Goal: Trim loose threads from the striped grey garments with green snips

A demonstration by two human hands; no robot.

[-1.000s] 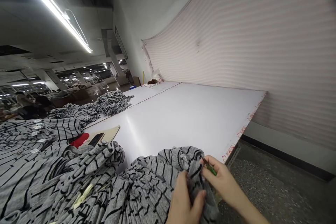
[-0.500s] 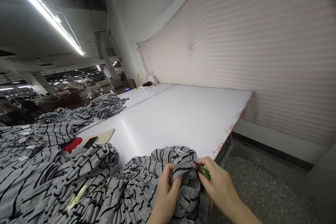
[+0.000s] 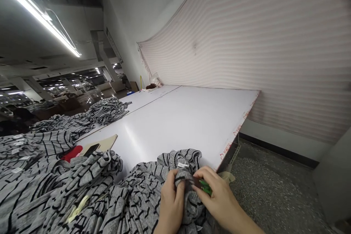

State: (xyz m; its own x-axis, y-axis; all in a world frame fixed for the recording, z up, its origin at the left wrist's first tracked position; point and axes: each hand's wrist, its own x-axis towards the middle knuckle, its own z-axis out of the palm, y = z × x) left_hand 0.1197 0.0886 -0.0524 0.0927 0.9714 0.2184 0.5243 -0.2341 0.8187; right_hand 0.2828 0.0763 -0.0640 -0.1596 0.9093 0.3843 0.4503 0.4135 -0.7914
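A grey garment with black stripes (image 3: 164, 168) lies bunched at the table's near edge, and a white label (image 3: 183, 165) shows on it. My left hand (image 3: 172, 199) pinches a fold of this garment between thumb and fingers. Close beside it, my right hand (image 3: 215, 192) is closed around thread snips (image 3: 205, 187) with green handles. Their dark blade end points left at the fold in my left hand; whether it touches the cloth I cannot tell. My fingers partly cover the snips.
More striped garments (image 3: 35, 190) are heaped to the left, with a pale yellow strip (image 3: 78, 208) on them. A phone (image 3: 91, 150), a beige board (image 3: 108, 144) and a red object (image 3: 72, 153) lie beside the heap. The white table (image 3: 170, 124) stretches to a striped hanging sheet (image 3: 246, 44).
My right hand and the snips have shifted left, closer to my left hand. The garment's label has turned more into view. The camera view has shifted slightly.
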